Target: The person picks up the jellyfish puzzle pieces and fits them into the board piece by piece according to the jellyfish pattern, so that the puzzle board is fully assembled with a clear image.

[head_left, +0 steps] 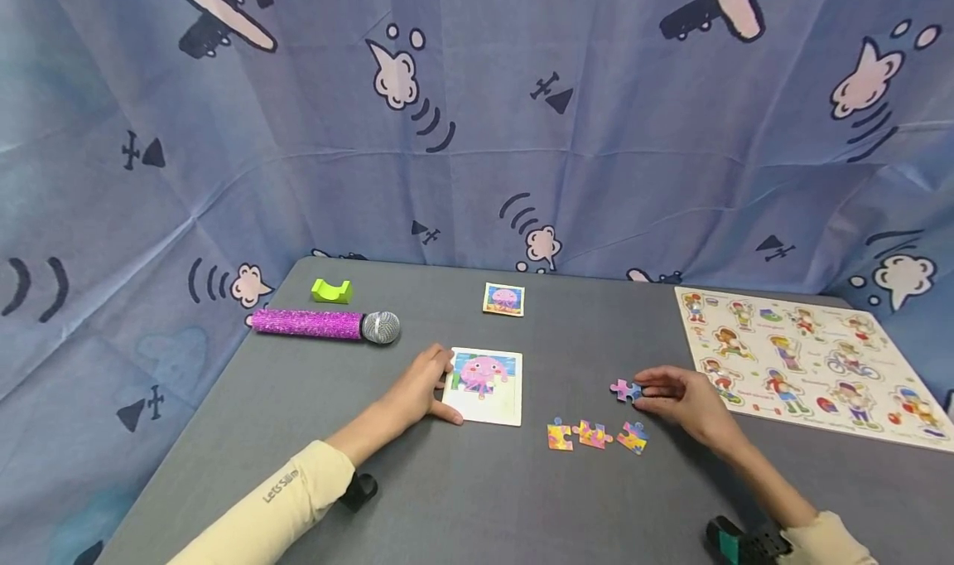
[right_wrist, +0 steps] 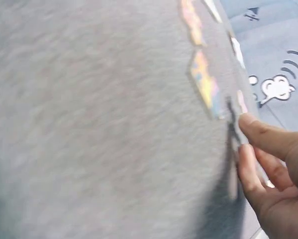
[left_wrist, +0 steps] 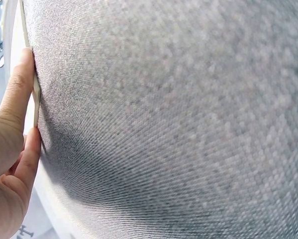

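My left hand (head_left: 419, 387) holds the left side of a square puzzle board (head_left: 507, 413), fingers near its upper left corner and thumb near its lower left. In the left wrist view, the fingertips (left_wrist: 27, 56) lie right at the board's edge. The board has a white border and a partly assembled pink octopus picture. To the right, my right hand (head_left: 689, 403) pinches a pink and blue jigsaw piece (head_left: 623, 390) between thumb and fingers. Several loose yellow and pink jigsaw pieces (head_left: 593, 434) lie in a row between the hands.
Behind the board lies a small octopus picture card (head_left: 503, 299). A glittery purple microphone (head_left: 313, 324) and a lime green curved block (head_left: 331, 291) are at the back left. At the right is a large board with cartoon figures (head_left: 820, 366). A patterned blue curtain (head_left: 477, 118) hangs behind the grey table (head_left: 477, 499).
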`<state>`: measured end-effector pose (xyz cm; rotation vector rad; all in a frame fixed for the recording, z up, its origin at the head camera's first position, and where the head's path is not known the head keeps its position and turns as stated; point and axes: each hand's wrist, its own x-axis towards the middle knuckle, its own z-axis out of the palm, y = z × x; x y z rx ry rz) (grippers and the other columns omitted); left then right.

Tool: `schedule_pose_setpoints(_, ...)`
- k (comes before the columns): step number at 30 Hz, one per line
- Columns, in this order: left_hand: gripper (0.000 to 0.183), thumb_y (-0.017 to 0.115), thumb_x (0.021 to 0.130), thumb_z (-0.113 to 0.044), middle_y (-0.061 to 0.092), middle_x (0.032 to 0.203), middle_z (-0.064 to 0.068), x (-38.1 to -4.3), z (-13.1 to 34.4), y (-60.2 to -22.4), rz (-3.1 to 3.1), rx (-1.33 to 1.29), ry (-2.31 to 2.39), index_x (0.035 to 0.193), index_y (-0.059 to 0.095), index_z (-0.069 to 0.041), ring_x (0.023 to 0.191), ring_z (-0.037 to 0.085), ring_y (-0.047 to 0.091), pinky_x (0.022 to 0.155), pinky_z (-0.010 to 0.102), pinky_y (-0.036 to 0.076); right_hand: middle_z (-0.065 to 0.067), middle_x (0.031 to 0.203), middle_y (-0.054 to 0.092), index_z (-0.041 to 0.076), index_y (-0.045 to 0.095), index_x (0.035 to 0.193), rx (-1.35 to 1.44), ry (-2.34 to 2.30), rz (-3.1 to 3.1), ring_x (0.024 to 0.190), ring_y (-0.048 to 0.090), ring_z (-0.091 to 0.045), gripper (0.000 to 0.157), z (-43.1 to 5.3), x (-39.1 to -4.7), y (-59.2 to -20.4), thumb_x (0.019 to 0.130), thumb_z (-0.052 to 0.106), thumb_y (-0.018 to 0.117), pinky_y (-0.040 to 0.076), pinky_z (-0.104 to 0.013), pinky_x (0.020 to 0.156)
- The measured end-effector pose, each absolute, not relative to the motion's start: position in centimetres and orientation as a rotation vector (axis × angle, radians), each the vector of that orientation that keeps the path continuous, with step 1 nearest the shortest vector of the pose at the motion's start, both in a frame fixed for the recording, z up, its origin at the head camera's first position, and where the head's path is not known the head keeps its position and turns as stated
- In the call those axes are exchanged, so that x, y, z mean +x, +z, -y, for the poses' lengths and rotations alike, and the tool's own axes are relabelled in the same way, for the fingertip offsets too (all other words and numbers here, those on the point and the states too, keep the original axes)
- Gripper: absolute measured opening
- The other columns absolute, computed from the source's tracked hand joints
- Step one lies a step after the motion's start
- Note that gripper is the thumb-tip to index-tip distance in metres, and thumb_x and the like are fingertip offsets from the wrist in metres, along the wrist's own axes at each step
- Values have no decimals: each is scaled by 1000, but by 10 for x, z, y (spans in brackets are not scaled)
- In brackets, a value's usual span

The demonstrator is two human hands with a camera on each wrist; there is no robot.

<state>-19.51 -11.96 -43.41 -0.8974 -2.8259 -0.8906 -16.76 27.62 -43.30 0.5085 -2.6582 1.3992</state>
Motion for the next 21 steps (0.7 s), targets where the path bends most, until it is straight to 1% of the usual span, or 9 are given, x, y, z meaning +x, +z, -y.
schedule_pose_setpoints(3,93,93,54,-28,55,98,13,-195,120,-433,2822,-898,-888,123,50,18,90,26,53,82,39,51,-28,104,64,-13,61,110,438,1568,2687,81,68,-6,31,-277,-170,-426,81,-4,71,55,-20,65)
schedule_pose_setpoints(4,93,93,55,-28,55,98,13,-195,120,-433,2823,-895,-891,123,50,18,90,26,53,82,38,51,-27,106,64,-15,59,112,407,1632,2693,82,68,-7,33,-278,-171,-425,83,-3,70,56,-21,66)
schedule_pose_setpoints(6,94,93,54,-29,55,98,13,-196,120,-433,2824,-892,-886,124,50,18,90,26,53,82,38,51,-20,107,66,-17,55,115,350,1775,2683,85,68,-7,37,-278,-172,-423,84,-4,69,56,-22,68)
schedule_pose_setpoints(8,94,93,55,-29,55,99,13,-195,120,-433,2833,-882,-886,124,49,18,91,26,53,83,38,51,-10,105,68,-18,54,116,310,1929,2639,86,68,-7,38,-277,-173,-422,84,-4,69,56,-22,70)
schedule_pose_setpoints(10,95,92,55,-29,55,100,12,-195,120,-433,2844,-870,-894,125,49,18,91,26,53,83,39,51,-1,101,70,-15,56,116,278,2055,2595,88,67,-6,36,-275,-173,-423,84,-4,69,56,-22,72)
schedule_pose_setpoints(12,94,92,55,-29,55,101,13,-195,120,-432,2850,-863,-902,125,49,17,92,26,53,84,39,50,4,99,71,-11,59,114,237,2159,2551,90,66,-5,33,-273,-173,-424,84,-4,69,56,-22,74)
schedule_pose_setpoints(15,93,92,55,-28,56,102,14,-195,119,-433,2848,-864,-917,124,50,18,92,27,53,84,39,50,7,99,71,-4,64,112,198,2210,2532,92,64,-4,29,-269,-173,-425,83,-1,70,55,-22,76)
schedule_pose_setpoints(16,93,93,55,-28,56,102,14,-195,119,-433,2846,-866,-920,124,50,18,93,27,54,84,39,51,7,99,71,-4,64,112,178,2219,2524,92,64,-4,30,-267,-174,-426,83,-2,71,55,-22,77)
schedule_pose_setpoints(21,93,92,54,-28,55,103,15,-195,119,-434,2850,-861,-917,123,50,18,93,27,53,84,39,50,5,99,71,-8,63,112,188,2286,2469,93,65,-5,32,-257,-176,-429,81,-5,70,56,-24,78)
